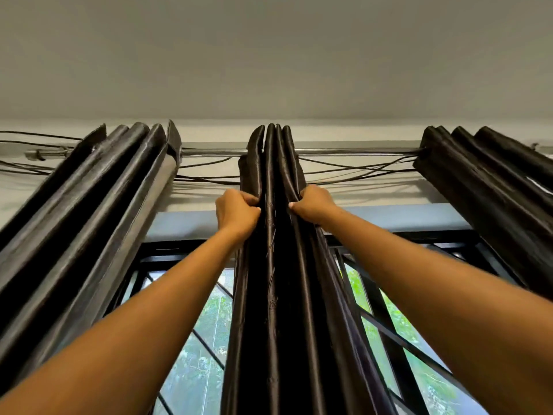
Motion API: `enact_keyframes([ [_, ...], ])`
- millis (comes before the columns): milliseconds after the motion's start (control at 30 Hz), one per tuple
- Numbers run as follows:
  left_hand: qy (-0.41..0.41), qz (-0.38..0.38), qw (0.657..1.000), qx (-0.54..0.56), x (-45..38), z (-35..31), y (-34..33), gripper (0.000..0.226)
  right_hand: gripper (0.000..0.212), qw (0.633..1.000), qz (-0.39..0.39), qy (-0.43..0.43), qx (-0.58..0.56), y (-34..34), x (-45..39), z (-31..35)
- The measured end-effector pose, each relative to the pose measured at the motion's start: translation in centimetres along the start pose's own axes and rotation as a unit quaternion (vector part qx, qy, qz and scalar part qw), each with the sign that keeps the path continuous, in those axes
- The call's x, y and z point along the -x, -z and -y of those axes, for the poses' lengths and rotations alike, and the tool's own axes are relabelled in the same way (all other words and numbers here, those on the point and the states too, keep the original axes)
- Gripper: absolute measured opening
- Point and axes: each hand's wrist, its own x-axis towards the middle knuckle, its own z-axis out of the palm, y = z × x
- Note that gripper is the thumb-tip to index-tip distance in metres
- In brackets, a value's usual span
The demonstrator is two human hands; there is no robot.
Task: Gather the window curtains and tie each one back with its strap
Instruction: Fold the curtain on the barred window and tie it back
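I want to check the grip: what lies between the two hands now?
In the head view, the dark pleats of the middle curtain hang between the left hand and the right hand; each hand grips one edge of it.

A grey ceiling (269,55) spread overhead; loose wires (353,170) sagged under the rod (359,151); foliage (203,339) showed through the window grille (386,322)

Three dark curtains hang bunched here — left curtain (89,211), middle curtain (278,265), right curtain (490,187). One curtain rod (209,151) runs across, several thin cables (353,169) sag beneath it, too tangled to count. Two hands up — left hand (236,214), right hand (314,203) — one window (206,324) behind
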Motion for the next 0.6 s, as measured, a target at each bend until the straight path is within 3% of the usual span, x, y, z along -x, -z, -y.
enact_keyframes([
  [267, -0.003, 0.058, 0.996, 0.064, 0.6, -2.7, -6.5, 0.025, 0.022, 0.997, 0.006, 0.012, -0.074, 1.2, 1.0, -3.9],
  [400, 0.037, 0.063, 0.990, 0.120, 1.5, -1.7, -5.3, 0.029, 0.021, 0.990, 0.049, 0.009, -0.132, 1.5, 2.3, -4.8],
  [600, 0.085, 0.051, 0.990, 0.105, 7.1, -0.9, -1.5, 0.029, 0.031, 0.989, 0.071, 0.026, -0.124, -0.1, 7.6, -2.8],
])
